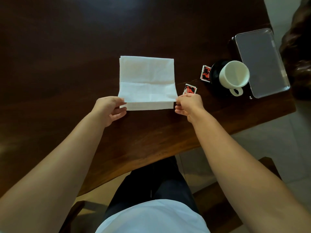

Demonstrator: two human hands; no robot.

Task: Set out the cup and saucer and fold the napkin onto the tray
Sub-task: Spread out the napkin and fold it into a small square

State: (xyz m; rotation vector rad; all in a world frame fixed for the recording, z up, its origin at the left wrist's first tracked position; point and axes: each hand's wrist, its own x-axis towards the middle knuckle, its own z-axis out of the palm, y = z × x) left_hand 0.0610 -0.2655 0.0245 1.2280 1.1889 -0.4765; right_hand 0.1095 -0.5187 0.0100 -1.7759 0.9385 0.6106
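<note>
— Dark wooden table (67,47) fills most of the view, with pale floor tiles (277,140) past its right edge. What do the hands hold?

— Both hold the white napkin (146,76). The left hand (110,109) pinches the near left corner between thumb and fingers, and the right hand (189,105) pinches the near right corner in the same way. So both grips are closed on the paper.

— Does the napkin lie flat?

— Not fully. Between the two hands the near edge is lifted from the table and turned over, so a narrow folded band shows under it. Beyond the hands, the far part of the sheet rests on the wood, and a crease runs across it.

— What is closest to the grip?

— Just beyond the right hand, almost touching its knuckles, lies one small red and white sachet (190,89). A second sachet (205,72) lies farther out to the right, against the edge of the saucer.

— And the cup?

— The white cup (234,74) stands on the black saucer (214,71), well to the right of the right hand. Its handle points toward the person. The cup looks empty inside.

— Where is the tray?

— The clear tray (262,63) is the farthest thing from the grip, just beyond the cup, near the right edge of the table. The napkin is apart from it, in the middle of the table.

— Anything nearer than the hands?

— Only the bare forearms, dark trousers (156,179) and a white shirt (151,217) below.
</note>
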